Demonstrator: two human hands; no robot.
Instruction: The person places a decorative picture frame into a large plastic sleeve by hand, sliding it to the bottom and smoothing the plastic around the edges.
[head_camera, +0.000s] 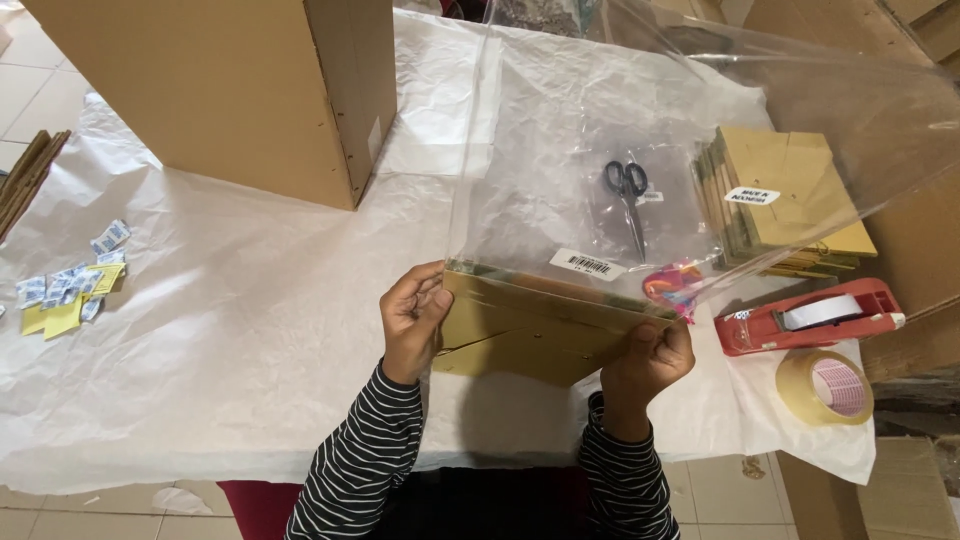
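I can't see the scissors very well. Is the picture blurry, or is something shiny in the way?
In the head view, the picture is sharp; the scissors look hazy because they lie behind the clear plastic bag, which has pale glare streaks near the top right. Light is soft and even, with faint shadows on the crinkled white paper below the left hand and right hand.

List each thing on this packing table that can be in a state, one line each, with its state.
Clear plastic bag: mouth open, held upright.
Flat gold box: folded flat, top edge entering the bag.
Left hand: gripping the box's left edge.
Right hand: gripping its right corner.
Scissors: closed, lying flat.
Large cardboard box: standing upright.
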